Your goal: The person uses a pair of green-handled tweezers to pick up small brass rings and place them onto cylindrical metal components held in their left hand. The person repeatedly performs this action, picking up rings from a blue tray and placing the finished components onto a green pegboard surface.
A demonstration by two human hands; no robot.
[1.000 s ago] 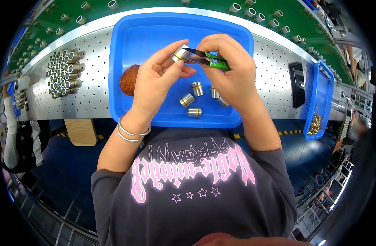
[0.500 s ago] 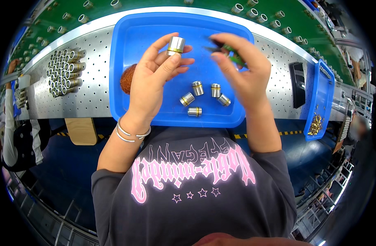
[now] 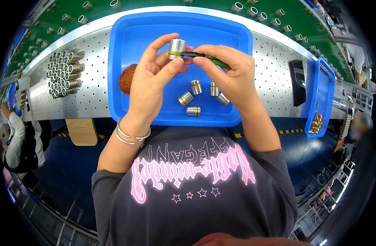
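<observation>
Over the blue tray (image 3: 114,82), my left hand (image 3: 149,80) holds a silver metal sleeve (image 3: 178,44) upright between thumb and fingers. A thin yellow ring runs round the sleeve's lower part. My right hand (image 3: 235,71) is closed round a slim black-tipped tool with a green handle (image 3: 218,62). The tool's dark tip meets the sleeve at the yellow ring; its exact kind is hard to make out. Below the hands, several similar sleeves (image 3: 193,110) lie or stand on the tray floor. A round brown fibrous ball (image 3: 125,79) sits at the tray's left, partly behind my left forearm.
Many sleeves stand grouped (image 3: 64,76) on the perforated metal table (image 3: 95,82) at left. A black block (image 3: 297,83) and a smaller blue tray with brass-coloured parts (image 3: 316,123) are at right. More sleeves stand on the green surface (image 3: 212,5) beyond. Another person's sleeve (image 3: 16,135) shows far left.
My right hand has moved left, bringing the tool's tip against the sleeve. The left hand keeps the sleeve in nearly the same place. The person at far left has shifted an arm.
</observation>
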